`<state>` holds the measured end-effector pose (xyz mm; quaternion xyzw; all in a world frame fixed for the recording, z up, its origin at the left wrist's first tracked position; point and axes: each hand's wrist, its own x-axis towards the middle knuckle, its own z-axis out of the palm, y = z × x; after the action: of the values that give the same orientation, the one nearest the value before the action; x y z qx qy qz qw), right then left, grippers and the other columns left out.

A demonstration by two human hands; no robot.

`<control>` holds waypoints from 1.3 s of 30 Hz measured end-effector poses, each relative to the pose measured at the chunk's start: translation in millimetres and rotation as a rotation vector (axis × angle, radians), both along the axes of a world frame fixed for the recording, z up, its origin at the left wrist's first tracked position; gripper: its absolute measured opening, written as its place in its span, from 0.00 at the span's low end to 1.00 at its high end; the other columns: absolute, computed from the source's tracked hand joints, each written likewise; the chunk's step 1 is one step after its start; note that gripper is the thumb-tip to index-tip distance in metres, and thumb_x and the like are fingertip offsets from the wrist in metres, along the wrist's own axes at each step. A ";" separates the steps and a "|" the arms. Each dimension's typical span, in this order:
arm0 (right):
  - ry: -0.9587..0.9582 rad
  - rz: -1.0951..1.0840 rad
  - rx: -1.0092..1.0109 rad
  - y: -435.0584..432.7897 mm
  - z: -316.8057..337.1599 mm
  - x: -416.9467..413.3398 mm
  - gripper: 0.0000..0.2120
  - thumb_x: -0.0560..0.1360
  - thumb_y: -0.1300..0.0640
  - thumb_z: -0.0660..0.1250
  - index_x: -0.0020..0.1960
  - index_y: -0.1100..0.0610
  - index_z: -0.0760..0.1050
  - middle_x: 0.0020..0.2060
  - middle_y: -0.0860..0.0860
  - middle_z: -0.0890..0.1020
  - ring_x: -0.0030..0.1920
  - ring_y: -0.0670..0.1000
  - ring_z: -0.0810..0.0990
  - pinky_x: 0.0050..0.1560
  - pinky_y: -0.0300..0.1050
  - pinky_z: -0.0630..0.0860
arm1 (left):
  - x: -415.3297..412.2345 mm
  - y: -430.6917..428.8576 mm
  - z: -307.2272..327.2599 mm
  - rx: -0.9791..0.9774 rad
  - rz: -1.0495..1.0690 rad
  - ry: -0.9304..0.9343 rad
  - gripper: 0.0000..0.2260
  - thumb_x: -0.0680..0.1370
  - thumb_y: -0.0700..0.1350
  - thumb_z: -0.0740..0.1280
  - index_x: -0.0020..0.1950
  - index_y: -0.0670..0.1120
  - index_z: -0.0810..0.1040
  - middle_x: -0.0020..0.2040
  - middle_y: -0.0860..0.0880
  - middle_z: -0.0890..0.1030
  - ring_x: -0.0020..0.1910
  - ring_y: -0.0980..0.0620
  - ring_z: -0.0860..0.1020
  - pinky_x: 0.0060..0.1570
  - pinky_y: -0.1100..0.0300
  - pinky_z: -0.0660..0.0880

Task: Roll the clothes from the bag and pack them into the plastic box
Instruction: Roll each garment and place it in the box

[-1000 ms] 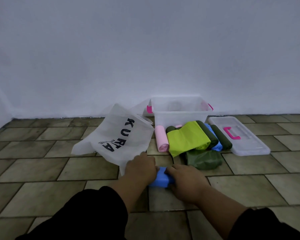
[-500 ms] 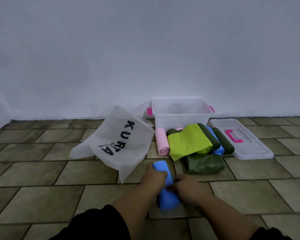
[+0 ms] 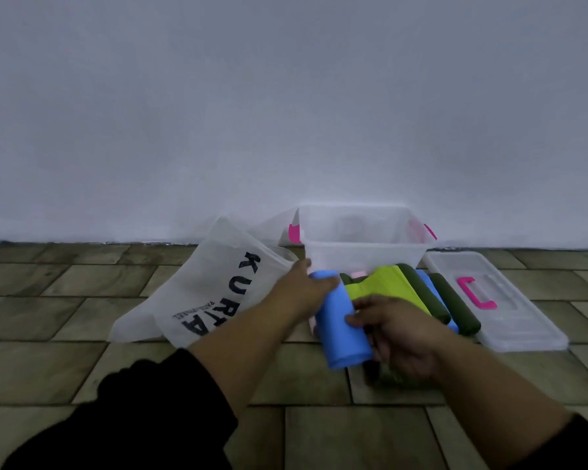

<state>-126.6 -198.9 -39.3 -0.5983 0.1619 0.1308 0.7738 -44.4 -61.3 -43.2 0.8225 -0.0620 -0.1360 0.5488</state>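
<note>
A rolled blue garment (image 3: 342, 329) is lifted off the floor, pointing away from me. My left hand (image 3: 306, 288) grips its far end and my right hand (image 3: 392, 330) grips its near side. Behind it lie a lime-green garment (image 3: 391, 288), dark green rolls (image 3: 454, 308), another blue roll (image 3: 426, 283) and a bit of pink cloth (image 3: 357, 274). The clear plastic box (image 3: 364, 234) with pink handles stands open against the wall. The white "KURTA" bag (image 3: 214, 290) lies flat to the left.
The clear box lid (image 3: 510, 320) with a pink handle lies on the tiled floor to the right of the rolls. A white wall rises right behind the box. A dark green garment (image 3: 384, 374) shows under my right hand.
Both hands lifted the blue roll from the floor and carried it forward toward the row of rolled clothes and the box. The view moved closer.
</note>
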 end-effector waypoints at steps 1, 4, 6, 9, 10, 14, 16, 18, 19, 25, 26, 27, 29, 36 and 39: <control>-0.019 -0.005 -0.059 -7.7 10.2 12.5 0.07 0.72 0.72 0.64 0.48 0.63 0.75 0.39 0.59 0.85 0.38 0.56 0.85 0.33 0.48 0.81 | 15.7 -2.1 8.7 0.030 0.019 -0.041 0.29 0.77 0.54 0.64 0.76 0.48 0.61 0.72 0.44 0.68 0.67 0.45 0.70 0.60 0.57 0.67; -0.106 -0.080 -0.168 -31.4 38.7 63.9 0.07 0.73 0.71 0.64 0.45 0.60 0.74 0.33 0.55 0.85 0.32 0.52 0.84 0.30 0.45 0.81 | 61.6 -9.6 26.2 0.197 0.064 -0.152 0.24 0.78 0.52 0.62 0.72 0.44 0.65 0.69 0.43 0.72 0.62 0.45 0.73 0.51 0.62 0.67; -0.193 -0.168 -0.228 -44.8 51.4 105.9 0.05 0.73 0.69 0.65 0.43 0.60 0.74 0.38 0.57 0.83 0.35 0.54 0.84 0.34 0.49 0.81 | 85.7 -17.6 29.1 0.287 0.011 -0.166 0.22 0.77 0.51 0.64 0.67 0.43 0.69 0.64 0.43 0.76 0.53 0.47 0.75 0.43 0.63 0.69; -0.239 -0.353 -0.552 -61.8 55.0 167.2 0.11 0.71 0.62 0.70 0.51 0.60 0.71 0.50 0.58 0.77 0.47 0.57 0.80 0.46 0.56 0.80 | 109.6 -30.5 24.8 0.414 -0.082 -0.132 0.30 0.76 0.55 0.65 0.72 0.40 0.63 0.68 0.41 0.72 0.63 0.45 0.73 0.59 0.57 0.72; -0.214 -0.373 -0.724 -63.9 52.2 183.6 0.16 0.71 0.60 0.71 0.55 0.60 0.69 0.52 0.57 0.76 0.49 0.57 0.78 0.49 0.57 0.79 | 115.8 -33.6 23.3 0.470 -0.103 -0.132 0.32 0.77 0.56 0.64 0.74 0.39 0.60 0.71 0.40 0.69 0.67 0.43 0.70 0.64 0.56 0.69; 0.024 -0.066 -1.174 -48.2 34.7 221.2 0.23 0.70 0.62 0.71 0.61 0.66 0.67 0.56 0.63 0.76 0.54 0.63 0.79 0.49 0.58 0.80 | 131.0 -43.7 17.7 0.607 -0.223 -0.186 0.26 0.80 0.52 0.60 0.74 0.41 0.60 0.72 0.39 0.66 0.68 0.41 0.69 0.65 0.54 0.67; 0.076 0.173 -1.275 -33.3 25.4 233.7 0.20 0.70 0.63 0.70 0.60 0.66 0.71 0.58 0.63 0.78 0.56 0.63 0.79 0.53 0.54 0.78 | 136.9 -45.6 14.2 0.655 -0.207 -0.147 0.32 0.79 0.56 0.61 0.76 0.41 0.56 0.73 0.40 0.65 0.68 0.42 0.69 0.66 0.51 0.68; 0.076 0.403 -1.375 -16.6 21.0 242.5 0.17 0.76 0.61 0.63 0.63 0.65 0.72 0.63 0.61 0.75 0.62 0.60 0.75 0.60 0.50 0.71 | 140.7 -48.0 13.4 0.703 -0.167 -0.104 0.38 0.78 0.58 0.61 0.78 0.40 0.48 0.75 0.41 0.63 0.70 0.41 0.68 0.67 0.49 0.68; 0.067 0.468 -1.392 -10.2 20.5 243.6 0.17 0.78 0.60 0.60 0.65 0.64 0.70 0.65 0.60 0.73 0.64 0.59 0.73 0.61 0.48 0.68 | 141.4 -49.2 12.6 0.719 -0.163 -0.088 0.38 0.79 0.58 0.60 0.78 0.41 0.45 0.76 0.41 0.61 0.71 0.41 0.66 0.69 0.48 0.66; 0.133 0.646 -1.455 -12.0 14.9 248.7 0.18 0.78 0.59 0.60 0.66 0.64 0.70 0.68 0.59 0.71 0.66 0.57 0.70 0.65 0.48 0.65 | 137.7 -46.3 10.8 0.730 -0.193 -0.120 0.39 0.80 0.58 0.58 0.78 0.41 0.40 0.79 0.42 0.51 0.75 0.41 0.58 0.72 0.48 0.59; 0.144 0.663 -1.459 -12.2 13.3 249.2 0.18 0.79 0.60 0.59 0.67 0.65 0.69 0.69 0.59 0.70 0.67 0.57 0.69 0.66 0.48 0.63 | 137.2 -45.6 10.1 0.728 -0.203 -0.130 0.39 0.80 0.58 0.58 0.78 0.40 0.40 0.79 0.42 0.51 0.76 0.41 0.58 0.72 0.48 0.59; 0.152 0.678 -1.458 -9.9 13.6 248.8 0.19 0.79 0.60 0.58 0.69 0.64 0.67 0.70 0.59 0.69 0.68 0.57 0.68 0.66 0.48 0.63 | 137.2 -45.4 9.2 0.725 -0.210 -0.138 0.39 0.80 0.58 0.58 0.78 0.39 0.40 0.79 0.42 0.51 0.75 0.42 0.58 0.71 0.49 0.59; 0.144 0.679 -1.464 -7.2 11.8 250.3 0.19 0.80 0.60 0.56 0.71 0.61 0.65 0.71 0.58 0.68 0.69 0.57 0.67 0.66 0.47 0.62 | 138.1 -45.9 8.9 0.729 -0.207 -0.142 0.39 0.80 0.58 0.58 0.78 0.39 0.40 0.79 0.42 0.52 0.75 0.41 0.59 0.70 0.49 0.61; 0.232 0.526 -1.626 -20.6 -7.8 261.7 0.16 0.76 0.57 0.64 0.61 0.63 0.74 0.62 0.59 0.76 0.62 0.58 0.73 0.63 0.51 0.68 | 137.5 -49.0 13.1 0.755 -0.207 -0.101 0.39 0.80 0.59 0.58 0.78 0.40 0.40 0.78 0.41 0.54 0.74 0.41 0.62 0.70 0.49 0.63; 0.113 0.352 -1.662 -23.9 -2.8 259.8 0.10 0.71 0.52 0.68 0.47 0.56 0.74 0.47 0.54 0.77 0.50 0.56 0.76 0.49 0.48 0.71 | 135.9 -50.7 17.0 0.763 -0.198 -0.080 0.38 0.80 0.58 0.58 0.78 0.40 0.40 0.78 0.41 0.54 0.74 0.41 0.62 0.70 0.50 0.62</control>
<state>133.2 -222.8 -42.2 -0.9810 0.1483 0.1177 0.0424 91.5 -112.1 -26.3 0.9620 -0.1074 -0.1693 0.1851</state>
